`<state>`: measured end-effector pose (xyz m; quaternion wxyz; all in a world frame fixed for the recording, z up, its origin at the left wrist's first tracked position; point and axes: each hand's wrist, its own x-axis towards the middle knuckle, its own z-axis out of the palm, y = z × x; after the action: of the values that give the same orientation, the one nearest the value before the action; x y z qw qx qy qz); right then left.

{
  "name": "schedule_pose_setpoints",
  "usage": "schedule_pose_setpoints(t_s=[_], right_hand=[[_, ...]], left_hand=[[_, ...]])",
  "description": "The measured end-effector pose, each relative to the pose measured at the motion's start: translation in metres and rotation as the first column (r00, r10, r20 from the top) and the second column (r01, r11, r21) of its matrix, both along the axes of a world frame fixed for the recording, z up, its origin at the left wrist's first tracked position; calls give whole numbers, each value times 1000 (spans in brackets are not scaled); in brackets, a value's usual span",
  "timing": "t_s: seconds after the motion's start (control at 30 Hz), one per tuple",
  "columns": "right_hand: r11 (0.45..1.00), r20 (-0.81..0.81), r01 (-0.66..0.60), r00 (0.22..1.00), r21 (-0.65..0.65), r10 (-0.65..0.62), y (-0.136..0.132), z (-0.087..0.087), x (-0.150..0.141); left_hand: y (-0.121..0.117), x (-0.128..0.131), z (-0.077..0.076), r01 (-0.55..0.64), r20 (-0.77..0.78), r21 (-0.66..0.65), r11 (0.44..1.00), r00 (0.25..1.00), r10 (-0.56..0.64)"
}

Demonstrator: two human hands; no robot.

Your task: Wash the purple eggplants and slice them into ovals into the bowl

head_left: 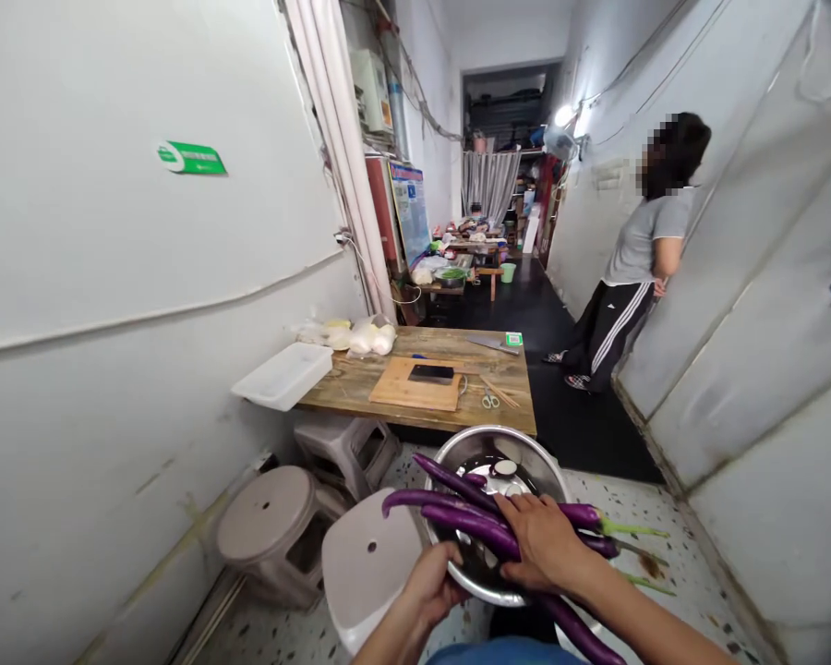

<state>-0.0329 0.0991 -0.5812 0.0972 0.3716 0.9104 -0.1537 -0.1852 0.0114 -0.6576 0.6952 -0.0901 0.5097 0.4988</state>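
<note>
Several long purple eggplants (471,528) lie across a round steel basin (548,469), their green stems pointing right and their tips left. My right hand (541,543) is over them, fingers pressing round them and holding them against the basin. My left hand (430,584) grips the near left edge of the basin, thumb at the rim. Inside the basin are a little water and a pale cut slice (505,468). One more eggplant (582,630) slants down at the lower right, below my right forearm.
Ahead, a wooden table (346,386) carries a cutting board (405,392) with a cleaver (430,373), scissors (490,399), a knife (491,345) and a white tray (282,376). Plastic stools (277,517) stand at left. A person (630,245) stands by the right wall.
</note>
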Motion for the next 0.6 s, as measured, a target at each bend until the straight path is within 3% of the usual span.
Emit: schedule_pose_setpoints(t_s=[0.17,0.3,0.47,0.6], right_hand=[[999,11,26,1000,-28,-25,83,2,-3],[997,12,54,998,-56,-53,142,1,-5],[992,49,128,991,-10,-127,216,-7,-15],[980,98,193,976,42,-196,285,-12,-42]], left_hand=[[86,-4,5,41,-96,-37,998,994,-45],[149,-8,3,66,-79,-53,996,994,-70],[236,-22,-11,132,-63,-47,990,989,-135],[317,-49,-28,196,-34,18,980,980,-195]])
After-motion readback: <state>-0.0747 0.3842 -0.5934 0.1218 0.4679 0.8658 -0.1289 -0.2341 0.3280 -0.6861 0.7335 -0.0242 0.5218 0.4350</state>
